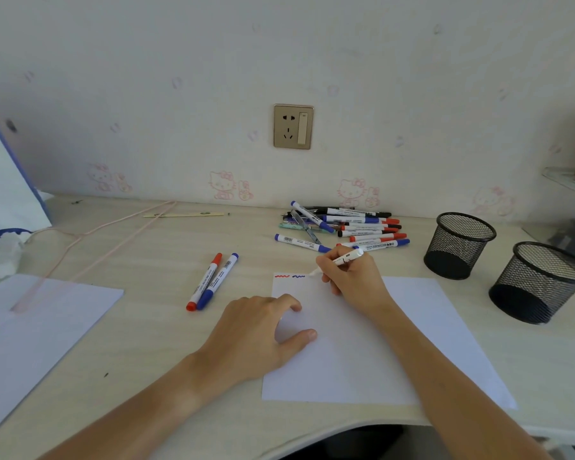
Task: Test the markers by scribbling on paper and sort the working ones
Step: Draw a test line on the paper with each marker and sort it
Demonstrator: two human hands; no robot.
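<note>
A white sheet of paper [395,353] lies on the desk in front of me, with a red scribble [282,276] and a blue scribble [298,276] at its top left corner. My right hand [352,277] grips a white marker [347,258], its tip touching the paper just right of the blue scribble. My left hand [263,333] rests on the paper's left edge, fingers and thumb pressing it down. A red-capped marker [204,282] and a blue-capped marker [217,281] lie side by side to the left of the sheet. A pile of several markers [349,227] lies behind the sheet near the wall.
Two black mesh pen cups stand at the right, one farther back [458,245] and one nearer [538,282]. A second sheet of paper [30,333] lies at the left under a pink clothes hanger [90,240]. A wall socket [293,126] sits above the desk.
</note>
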